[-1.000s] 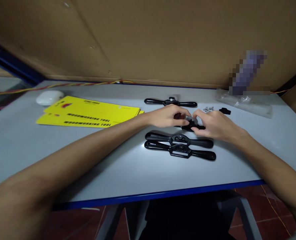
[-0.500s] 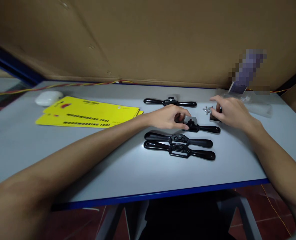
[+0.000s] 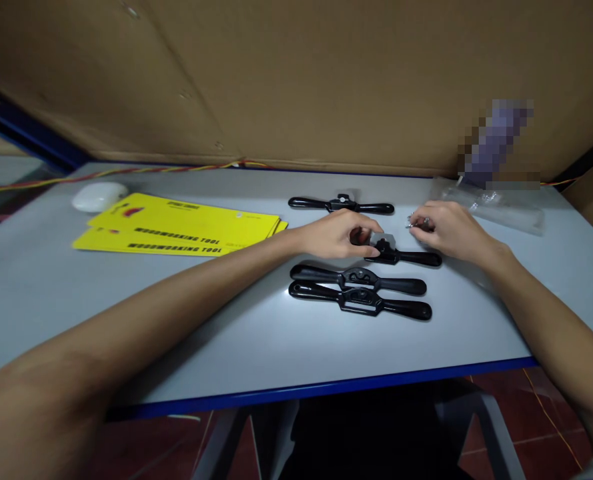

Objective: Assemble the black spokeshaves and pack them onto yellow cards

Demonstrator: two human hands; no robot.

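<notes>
**Two hands, one spokeshave on the grey surface**

Your left hand (image 3: pixel 339 233) closes its grip on one end of a black spokeshave (image 3: pixel 401 255), pinning it flat to the surface (image 3: pixel 226 320) so it cannot slide. Your right hand (image 3: pixel 446 230) pinches small silver screws (image 3: pixel 419 221) just beyond the tool's free handle. Two more spokeshaves (image 3: pixel 360 299) lie side by side nearer you, a fourth (image 3: pixel 341 205) farther back. Yellow cards (image 3: pixel 176 227) sit well to the left.
</notes>
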